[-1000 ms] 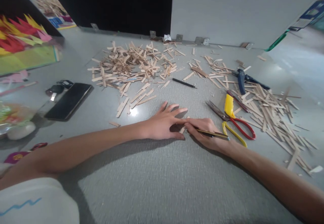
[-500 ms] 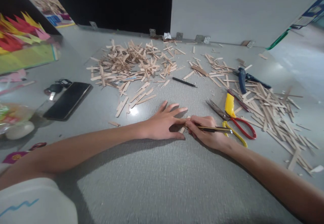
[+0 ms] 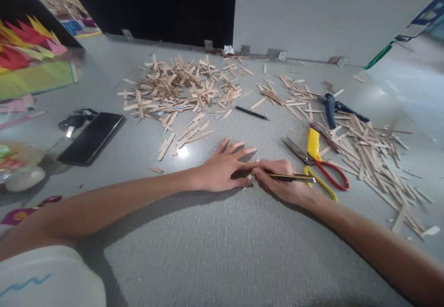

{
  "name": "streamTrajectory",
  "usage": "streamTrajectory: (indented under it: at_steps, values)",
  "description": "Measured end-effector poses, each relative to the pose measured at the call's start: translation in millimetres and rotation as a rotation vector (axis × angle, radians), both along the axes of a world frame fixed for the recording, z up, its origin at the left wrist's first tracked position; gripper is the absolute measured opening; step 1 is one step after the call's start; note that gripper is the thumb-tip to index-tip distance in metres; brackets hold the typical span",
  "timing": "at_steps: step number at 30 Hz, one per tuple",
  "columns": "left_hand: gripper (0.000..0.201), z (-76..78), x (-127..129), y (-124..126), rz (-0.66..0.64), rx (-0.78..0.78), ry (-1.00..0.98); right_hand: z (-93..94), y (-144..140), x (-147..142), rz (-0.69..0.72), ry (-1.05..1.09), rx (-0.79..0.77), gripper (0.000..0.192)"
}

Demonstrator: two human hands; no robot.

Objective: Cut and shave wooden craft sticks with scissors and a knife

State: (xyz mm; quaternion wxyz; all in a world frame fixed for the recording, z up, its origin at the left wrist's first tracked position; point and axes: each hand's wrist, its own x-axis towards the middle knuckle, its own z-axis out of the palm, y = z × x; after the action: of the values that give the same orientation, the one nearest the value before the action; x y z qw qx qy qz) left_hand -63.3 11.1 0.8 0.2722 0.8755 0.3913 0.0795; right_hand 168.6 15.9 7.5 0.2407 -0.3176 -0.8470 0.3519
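Note:
My left hand (image 3: 225, 167) lies on the grey tabletop (image 3: 208, 242) with its fingers spread. Its index fingertip and thumb are on either side of a small piece of wooden stick (image 3: 250, 175), which is mostly covered by the hands. Pinched in my right hand (image 3: 277, 177) is a slim dark pen (image 3: 289, 177) with gold and silver parts, its rear end slanting right. The pen's tip is hidden by my fingers, close to the stick. Scissors (image 3: 329, 175) with red and yellow handles lie just right of my right hand.
A heap of wooden sticks (image 3: 180, 82) lies beyond my left hand, and more sticks (image 3: 374, 154) are strewn at right beside blue-handled pliers (image 3: 330, 108). A black pen (image 3: 252, 113) lies between. At left are a phone (image 3: 93, 138) and a box with paper flames (image 3: 34, 78).
Both hands hold nearly the same position. The small stick piece under them shows slightly differently, and the whole view has shifted a little.

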Motion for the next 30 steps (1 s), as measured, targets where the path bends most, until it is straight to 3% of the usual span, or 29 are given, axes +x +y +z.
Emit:
streamTrajectory:
  at_steps: [11, 22, 30]
  values:
    - [0.038, -0.2, 0.2, 0.1, 0.003, 0.013, -0.001, -1.1, -0.6, 0.8, 0.01, -0.009, 0.079, 0.042]
    - [0.034, 5.1, 1.2, 1.0, 0.012, -0.021, 0.023, -6.3, 8.9, 10.2, 0.196, -0.035, 0.184, 0.038]
    - [0.04, 6.8, 2.3, 1.2, 0.014, -0.026, 0.037, -2.3, 10.3, 8.3, 0.162, -0.073, 0.168, 0.036]
